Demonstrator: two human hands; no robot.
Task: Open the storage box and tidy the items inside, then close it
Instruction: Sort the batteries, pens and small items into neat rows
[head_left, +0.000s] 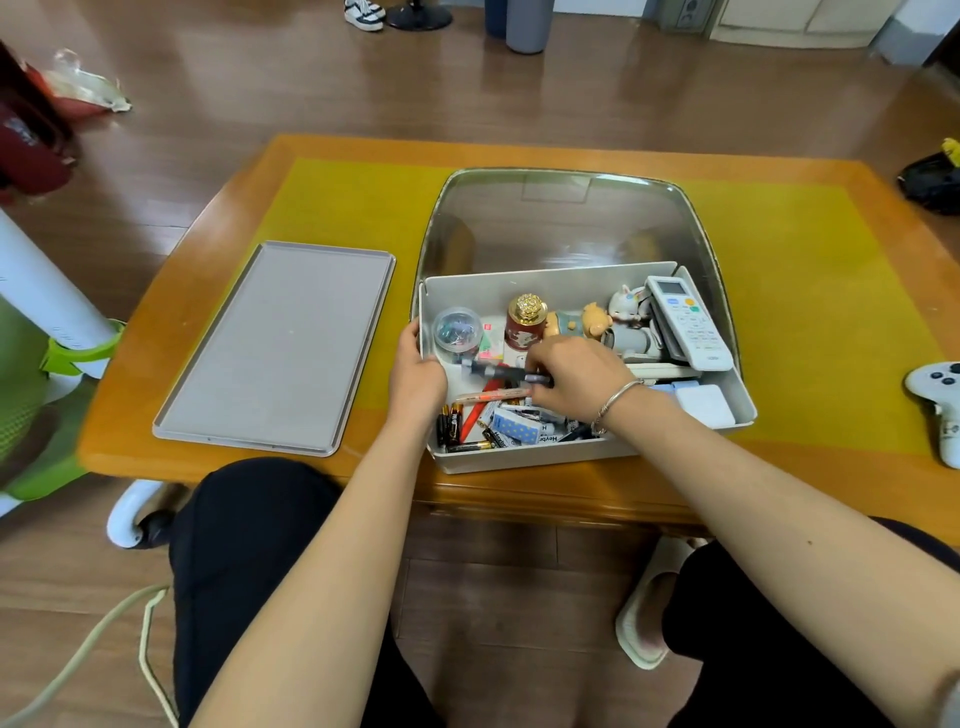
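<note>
Wooden flooring surrounds a low orange-brown table with a yellow mat, and on that table, close to its near edge, stands the open storage box. At the box's near wall lie several black-and-gold batteries, a blue dotted packet and a white strip whose upside-down print seems to begin "Hey", the rest too small to read. Just beyond them the right hand, a thin bracelet on its wrist, reaches into the box with fingers curled round blurred dark pens; an orange-and-clear pen lies right under it. The left hand grips the box's left wall, thumb inside and fingers wrapped over the rim. Deeper in the box sit a round clear tub of small bits, a red jar with a gold cap, an orange bear figure, a white bunny figure and a white remote control leaning at the right wall, its button labels illegible. Left of the box, well apart, the grey lid lies flat on the table. Behind the box rests a clear smoky domed cover. Far right of the box a white game controller lies on the table's edge.
</note>
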